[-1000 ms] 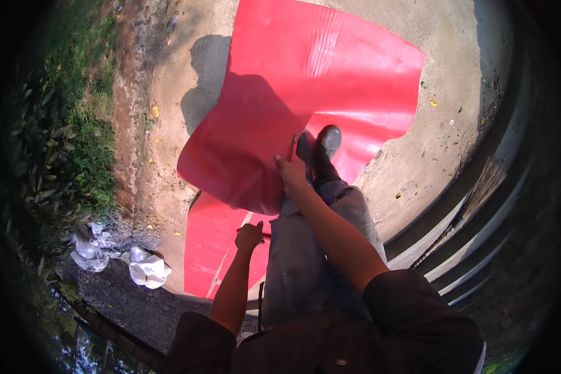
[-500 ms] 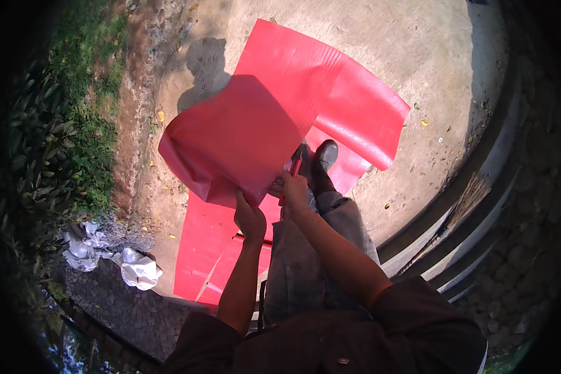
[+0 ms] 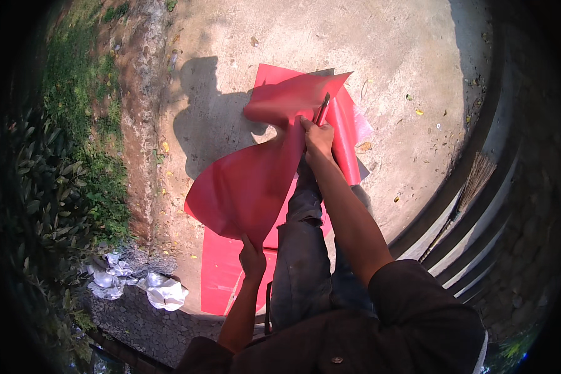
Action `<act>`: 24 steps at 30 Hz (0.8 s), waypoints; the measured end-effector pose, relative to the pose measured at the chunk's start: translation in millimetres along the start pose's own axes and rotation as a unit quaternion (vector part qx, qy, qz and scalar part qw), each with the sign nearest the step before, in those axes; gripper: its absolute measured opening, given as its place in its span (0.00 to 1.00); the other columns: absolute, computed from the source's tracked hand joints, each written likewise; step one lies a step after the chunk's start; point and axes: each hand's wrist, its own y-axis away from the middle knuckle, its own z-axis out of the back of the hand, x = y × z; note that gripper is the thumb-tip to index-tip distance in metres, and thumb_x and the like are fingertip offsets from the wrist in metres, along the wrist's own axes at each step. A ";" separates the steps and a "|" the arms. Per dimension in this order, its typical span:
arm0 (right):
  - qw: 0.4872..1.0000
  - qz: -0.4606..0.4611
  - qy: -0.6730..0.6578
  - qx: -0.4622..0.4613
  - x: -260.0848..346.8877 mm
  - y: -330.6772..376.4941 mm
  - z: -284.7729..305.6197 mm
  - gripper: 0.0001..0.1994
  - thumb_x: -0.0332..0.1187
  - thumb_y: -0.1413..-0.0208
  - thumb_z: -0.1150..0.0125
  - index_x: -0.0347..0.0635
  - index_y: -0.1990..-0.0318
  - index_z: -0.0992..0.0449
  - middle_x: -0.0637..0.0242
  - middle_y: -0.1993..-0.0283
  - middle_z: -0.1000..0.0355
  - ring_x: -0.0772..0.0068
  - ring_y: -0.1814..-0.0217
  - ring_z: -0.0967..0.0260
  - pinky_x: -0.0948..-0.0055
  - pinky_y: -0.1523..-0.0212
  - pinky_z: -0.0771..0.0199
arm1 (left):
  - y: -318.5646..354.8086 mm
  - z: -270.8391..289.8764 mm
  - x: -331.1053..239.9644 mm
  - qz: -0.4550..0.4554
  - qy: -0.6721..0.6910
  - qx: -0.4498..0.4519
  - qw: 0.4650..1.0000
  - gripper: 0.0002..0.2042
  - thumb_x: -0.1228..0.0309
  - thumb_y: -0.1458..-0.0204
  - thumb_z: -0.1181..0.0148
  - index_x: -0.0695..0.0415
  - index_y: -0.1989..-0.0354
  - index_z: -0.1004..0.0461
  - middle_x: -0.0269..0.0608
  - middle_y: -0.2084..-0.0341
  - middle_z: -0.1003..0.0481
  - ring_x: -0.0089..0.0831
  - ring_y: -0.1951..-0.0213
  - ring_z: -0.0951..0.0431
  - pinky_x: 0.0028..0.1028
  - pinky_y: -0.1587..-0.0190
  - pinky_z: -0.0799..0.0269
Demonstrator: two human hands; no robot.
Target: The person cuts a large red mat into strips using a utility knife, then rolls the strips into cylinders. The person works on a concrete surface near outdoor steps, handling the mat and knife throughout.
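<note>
Head view: nearest, a dark shirt [image 3: 305, 346] fills the lower edge, and both forearms reach out from its sleeves. The left arm is the less extended; its left hand [image 3: 253, 262] pinches the lower edge of a red sheet [image 3: 240, 187]. The right arm stretches farther forward, and the right hand [image 3: 320, 138] is closed around a slim tool [image 3: 323, 109], red and dark, with its thumb against the sheet. The sheet hangs curved between the hands — its far part folded over the concrete [image 3: 405, 56] in front of the legs. Below it, more red sheeting [image 3: 218, 290] lies flat beside the worn trousers [image 3: 302, 268]. Out to the left sit white bags [image 3: 167, 293] — contents hidden, surfaces too small to read. To the right, a broom [image 3: 479, 177] lies across the steps [image 3: 439, 265]; leafy plants [image 3: 53, 181] line the far left.
</note>
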 end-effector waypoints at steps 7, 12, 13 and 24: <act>0.969 0.236 0.054 0.046 177.8 106.6 -48.8 0.09 0.27 0.35 0.33 0.37 0.69 0.22 0.81 0.75 0.34 0.87 0.72 0.43 0.76 0.72 0.41 | -57.7 21.2 -51.2 -0.108 -0.103 0.027 0.988 0.25 0.67 0.31 0.47 0.59 0.28 0.40 0.57 0.67 0.17 0.59 0.64 0.16 0.51 0.62 0.23; 0.933 0.317 0.123 0.114 205.9 158.0 -58.1 0.03 0.26 0.40 0.35 0.38 0.65 0.23 0.47 0.76 0.31 0.42 0.74 0.34 0.58 0.74 0.33 | -47.6 42.7 -144.3 -0.090 -0.020 -0.066 0.994 0.34 0.60 0.34 0.38 0.56 0.24 0.43 0.50 0.39 0.23 0.47 0.44 0.18 0.43 0.47 0.21; 0.924 0.325 0.147 0.140 209.0 167.2 -56.8 0.02 0.24 0.42 0.35 0.39 0.63 0.21 0.45 0.74 0.29 0.32 0.68 0.29 0.56 0.72 0.30 | -48.8 47.6 -165.4 -0.115 -0.009 -0.125 0.985 0.36 0.59 0.36 0.36 0.55 0.23 0.44 0.50 0.35 0.26 0.46 0.41 0.20 0.42 0.45 0.22; 0.914 0.159 0.241 0.286 283.2 108.9 69.7 0.19 0.35 0.27 0.42 0.37 0.34 0.24 0.57 0.56 0.15 0.68 0.61 0.15 0.67 0.59 0.18 | -108.8 155.7 -315.3 -0.056 -0.030 -0.335 0.940 0.10 0.62 0.35 0.41 0.54 0.56 0.18 0.52 0.69 0.17 0.57 0.63 0.15 0.51 0.60 0.23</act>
